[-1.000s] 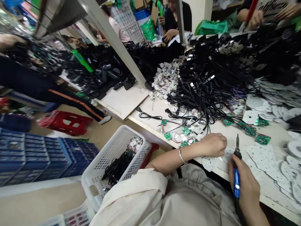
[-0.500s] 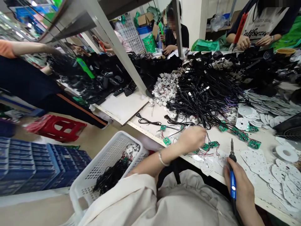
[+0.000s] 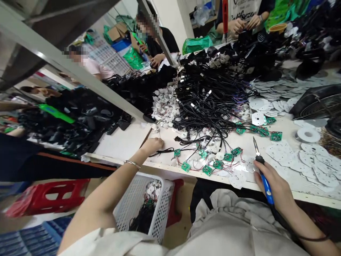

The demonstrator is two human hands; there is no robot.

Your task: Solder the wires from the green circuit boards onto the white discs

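My right hand (image 3: 275,183) is wrapped round the blue handle of a soldering iron (image 3: 265,185), its metal tip pointing up and away over the table. My left hand (image 3: 153,145) is closed at the table's left part, beside a black cable (image 3: 165,151). What its fingers hold is hidden. Between the hands, several green circuit boards (image 3: 207,170) with thin red and black wires lie along the front edge. Small white motor-like parts (image 3: 165,106) are heaped behind my left hand. A big tangle of black cables (image 3: 205,106) spreads across the middle.
White flat plates (image 3: 314,160) and a white roll (image 3: 308,135) lie at right, near a black fan-like grille (image 3: 317,103). A white basket (image 3: 162,209) stands below the table edge, a red stool (image 3: 53,195) at left. A slanting metal post (image 3: 106,96) crosses the left side. Co-workers sit opposite.
My left hand has moved left from above the circuit boards to the black cable's end. My right hand still holds the soldering iron. The view has turned, so the background is shifted.
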